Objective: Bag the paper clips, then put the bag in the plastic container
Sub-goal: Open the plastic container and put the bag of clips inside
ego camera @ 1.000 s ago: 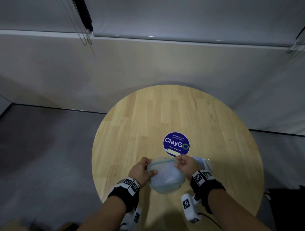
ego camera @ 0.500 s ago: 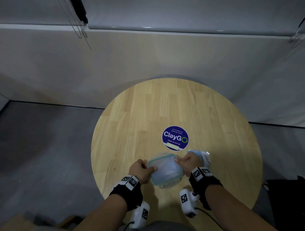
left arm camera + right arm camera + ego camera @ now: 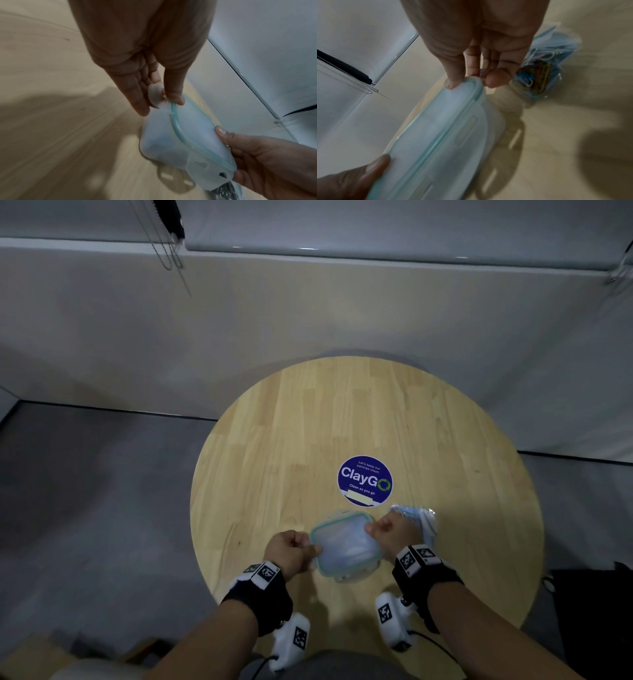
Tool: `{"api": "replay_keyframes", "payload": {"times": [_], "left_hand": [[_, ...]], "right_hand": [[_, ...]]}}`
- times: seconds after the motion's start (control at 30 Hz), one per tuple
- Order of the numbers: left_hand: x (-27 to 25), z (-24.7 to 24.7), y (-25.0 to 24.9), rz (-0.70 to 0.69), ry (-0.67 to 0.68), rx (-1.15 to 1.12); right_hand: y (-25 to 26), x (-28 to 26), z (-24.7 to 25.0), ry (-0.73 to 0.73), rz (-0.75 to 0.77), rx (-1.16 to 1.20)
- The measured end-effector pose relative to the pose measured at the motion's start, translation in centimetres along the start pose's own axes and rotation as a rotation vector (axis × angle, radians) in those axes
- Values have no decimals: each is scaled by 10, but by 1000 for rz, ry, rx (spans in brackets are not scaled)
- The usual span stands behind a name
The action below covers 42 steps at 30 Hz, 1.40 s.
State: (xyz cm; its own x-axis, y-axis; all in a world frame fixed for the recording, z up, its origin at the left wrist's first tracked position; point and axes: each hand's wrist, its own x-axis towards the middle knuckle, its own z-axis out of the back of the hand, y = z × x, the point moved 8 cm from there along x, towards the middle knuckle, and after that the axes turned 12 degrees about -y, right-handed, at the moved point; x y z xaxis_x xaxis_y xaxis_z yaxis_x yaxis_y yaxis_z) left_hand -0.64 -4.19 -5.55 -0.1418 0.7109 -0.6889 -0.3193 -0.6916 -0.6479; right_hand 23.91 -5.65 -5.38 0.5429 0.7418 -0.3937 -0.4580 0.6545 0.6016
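Both hands are gripping the container (image 3: 346,544): left hand (image 3: 291,551) pinching a lid latch, right hand (image 3: 394,534) pinching the far corner, probably unlatching it for the bag (image 3: 423,520) lying right.

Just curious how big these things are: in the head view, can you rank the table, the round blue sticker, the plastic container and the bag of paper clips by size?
1. table
2. plastic container
3. round blue sticker, nearly the container's size
4. bag of paper clips, partly hidden behind the right hand, so unsure
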Motion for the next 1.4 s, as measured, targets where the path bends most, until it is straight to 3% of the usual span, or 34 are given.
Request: {"api": "replay_keyframes", "payload": {"times": [0.07, 0.2, 0.33, 0.67, 0.73, 0.8, 0.87, 0.93, 1.03, 1.23, 1.3, 1.4], "left_hand": [[-1, 2, -1, -36, -41, 63], [-5, 16, -14, -166, -192, 393], [-8, 4, -23, -145, -101, 526], [-1, -4, -6, 99, -25, 155], [1, -5, -26, -105, -64, 398], [-10, -15, -62, -504, -119, 679], [-32, -42, -82, -825, -58, 905], [-39, -69, -76, -927, 59, 1113], [-32, -88, -61, -888, 89, 1251], [-20, -86, -64, -697, -105, 1230], [-15, -84, -67, -632, -150, 1232], [-6, -86, -74, -553, -212, 1190]], "right_hand": [[-2, 1, -2, 38, 7, -31], [-1, 1, 0, 55, -15, -116], [4, -1, 1, 53, -5, -159], [13, -8, 5, 103, 29, -163], [18, -16, 17, 26, 65, -113], [22, -32, 29, -42, 143, -139], [22, -48, 31, -14, 193, -229], [14, -54, 26, 43, 173, -273], [8, -51, 17, 87, 164, -246], [14, -41, 15, 76, 165, -119], [9, -33, 23, 10, 130, -105], [-12, -19, 47, -133, 46, -276]]}}
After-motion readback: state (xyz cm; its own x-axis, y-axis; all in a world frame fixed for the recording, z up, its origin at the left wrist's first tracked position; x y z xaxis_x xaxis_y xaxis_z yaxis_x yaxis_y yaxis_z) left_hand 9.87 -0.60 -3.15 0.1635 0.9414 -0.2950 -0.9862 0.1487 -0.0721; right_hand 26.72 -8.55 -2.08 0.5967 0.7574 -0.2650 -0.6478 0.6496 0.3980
